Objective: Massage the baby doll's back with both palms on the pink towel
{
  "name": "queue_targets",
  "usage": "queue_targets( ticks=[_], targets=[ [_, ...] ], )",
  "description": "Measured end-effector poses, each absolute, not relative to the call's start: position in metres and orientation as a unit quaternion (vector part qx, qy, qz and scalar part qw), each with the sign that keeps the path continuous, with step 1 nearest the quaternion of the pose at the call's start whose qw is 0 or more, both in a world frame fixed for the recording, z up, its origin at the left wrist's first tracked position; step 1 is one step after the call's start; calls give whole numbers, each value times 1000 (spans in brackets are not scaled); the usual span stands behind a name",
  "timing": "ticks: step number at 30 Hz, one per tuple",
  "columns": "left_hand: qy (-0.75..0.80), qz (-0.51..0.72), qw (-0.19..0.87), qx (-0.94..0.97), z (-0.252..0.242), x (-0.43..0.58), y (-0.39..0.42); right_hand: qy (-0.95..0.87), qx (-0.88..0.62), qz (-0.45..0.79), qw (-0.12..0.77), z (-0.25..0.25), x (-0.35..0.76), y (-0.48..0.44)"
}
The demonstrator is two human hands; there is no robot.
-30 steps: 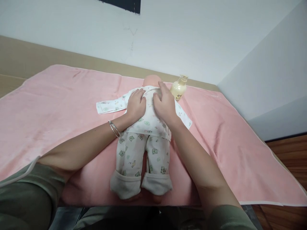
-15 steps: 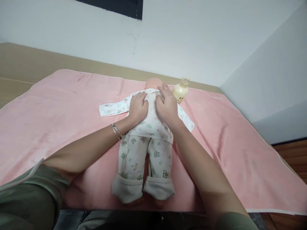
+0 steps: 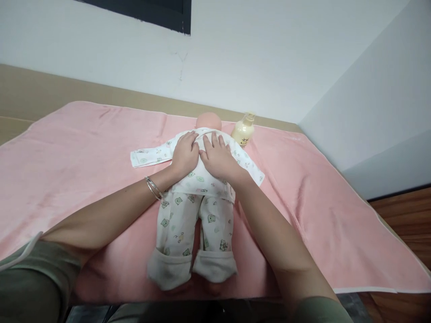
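Note:
A baby doll [image 3: 201, 181] in white printed pyjamas lies stretched out, its head [image 3: 208, 121] toward the wall and its feet toward me. My left hand [image 3: 185, 154] rests on the left side of the upper body, fingers laid out over the cloth. Flat across the right side of the upper body lies my right hand [image 3: 218, 157], its fingers spread. Both hands are open and touch the shirt, thumbs close together. The doll's face cannot be seen. The trouser legs [image 3: 215, 264] are rolled up at the cuffs.
A pink blanket [image 3: 303, 215] covers the table under the doll. Right of the doll's head stands a pale yellow pump bottle [image 3: 244, 131]. A white wall [image 3: 249, 58] rises behind, with a beige ledge [image 3: 111, 96] along its foot.
My right hand has come down from beside the doll's head onto the upper body, nearer my left hand, fingers now spread. The view has shifted slightly; my left hand stays on the shirt.

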State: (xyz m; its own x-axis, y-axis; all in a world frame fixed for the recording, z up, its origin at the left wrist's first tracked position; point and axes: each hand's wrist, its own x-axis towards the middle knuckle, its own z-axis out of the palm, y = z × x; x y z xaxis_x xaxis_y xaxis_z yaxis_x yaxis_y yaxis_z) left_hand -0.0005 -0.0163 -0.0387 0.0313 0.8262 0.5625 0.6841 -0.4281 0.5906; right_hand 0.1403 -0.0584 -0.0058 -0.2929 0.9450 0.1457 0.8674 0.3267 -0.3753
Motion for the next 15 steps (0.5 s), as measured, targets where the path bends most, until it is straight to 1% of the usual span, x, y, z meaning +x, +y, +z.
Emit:
queue_targets(
  ticks=[3,9,11,15],
  targets=[
    [522,460,81,713,-39,-2,-16,-801,-565,121,160,1,138,-69],
    [514,479,103,705,-43,-4,-20,-807,-546,106,198,-3,139,-60],
    [509,478,109,708,-38,-4,-28,-812,-520,90,248,-4,143,-53],
    [461,499,144,719,-8,0,-50,-782,-487,23,389,7,158,-42]
  ],
)
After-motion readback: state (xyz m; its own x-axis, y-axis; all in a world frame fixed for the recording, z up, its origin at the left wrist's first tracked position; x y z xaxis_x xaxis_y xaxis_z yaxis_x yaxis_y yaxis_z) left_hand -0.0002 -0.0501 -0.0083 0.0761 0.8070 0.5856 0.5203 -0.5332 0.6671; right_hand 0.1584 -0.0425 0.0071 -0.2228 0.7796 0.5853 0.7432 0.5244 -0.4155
